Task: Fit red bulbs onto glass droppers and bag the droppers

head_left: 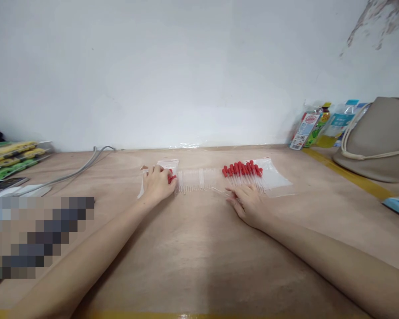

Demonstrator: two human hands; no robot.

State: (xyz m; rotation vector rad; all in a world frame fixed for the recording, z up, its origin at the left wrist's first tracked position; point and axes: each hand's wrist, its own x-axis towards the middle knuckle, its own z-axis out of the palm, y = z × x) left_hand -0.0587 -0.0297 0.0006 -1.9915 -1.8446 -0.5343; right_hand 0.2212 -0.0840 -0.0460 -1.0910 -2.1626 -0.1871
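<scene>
The right hand (249, 204) lies flat, fingers loosely spread, on a clear tube (219, 191). The left hand (158, 184) pinches red bulbs (171, 178) over a bag (168, 165). Beyond, droppers (242, 172) lie mid-table: light, probably fragile and slippery, best gripped at the bulbs.

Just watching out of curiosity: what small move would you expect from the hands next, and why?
Probably the right hand lifts the loose clear glass dropper tube at its fingertips towards the left hand, which rests on red rubber bulbs by a clear plastic bag. The row of bare tubes between them lacks bulbs.
</scene>
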